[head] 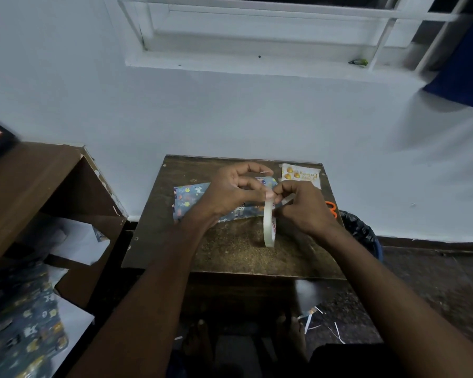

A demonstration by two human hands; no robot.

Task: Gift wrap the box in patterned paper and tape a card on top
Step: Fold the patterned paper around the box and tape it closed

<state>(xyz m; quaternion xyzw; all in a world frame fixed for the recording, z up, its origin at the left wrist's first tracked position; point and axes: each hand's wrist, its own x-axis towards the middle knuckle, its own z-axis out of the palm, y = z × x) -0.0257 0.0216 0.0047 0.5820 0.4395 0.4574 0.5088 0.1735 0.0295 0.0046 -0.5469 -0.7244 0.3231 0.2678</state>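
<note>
1. Bare feet (290,327) show at the bottom, under the table, with paper scraps (316,321) on the floor beside them.
2. Spare patterned paper (25,323) lies low on the left, below a brown shelf (30,170).
3. Both forearms reach forward over the small wooden table (230,252).
4. A tape roll (269,227) hangs on edge above the table, held at its top where the two hands meet.
5. The left hand (230,192) has its fingers curled and pinches the roll's top edge.
6. The right hand (301,205) is curled too, its fingertips pinching the tape just beside the left thumb.
7. Behind the hands the wrapped box (191,197) lies on the table, partly hidden by them.
8. The card (299,174) lies at the table's far right corner, near the box.
9. Orange scissors (331,208) peek out past the right wrist.
10. A black-lined bin (363,230) stands right of the table, against the wall.
</note>
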